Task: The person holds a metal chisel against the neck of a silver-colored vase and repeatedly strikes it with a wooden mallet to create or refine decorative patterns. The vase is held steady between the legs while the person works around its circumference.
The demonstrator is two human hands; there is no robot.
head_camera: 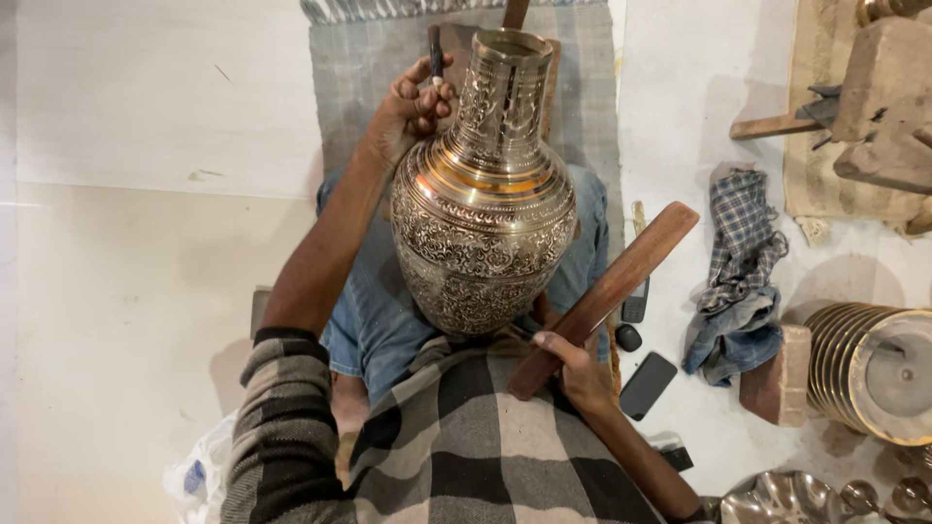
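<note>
Engraved brass vase (483, 194), bulbous and tall-necked with dense floral chasing, is laid across the seated person's lap over blue jeans, its mouth pointing toward the grey woven mat (364, 58) on the pale floor. A slim dark chisel (436, 50) is grasped in the left hand (408, 112) and set just beside the vase's neck. A long flat brown wooden striker (607, 296) is clenched at its lower end by the right hand (578, 374). Chasing of the neck appears to be the step in hand; a steady tool tip is called for. A checked cloth (738, 272) and a black phone (648, 384) lie on the floor nearby.
</note>
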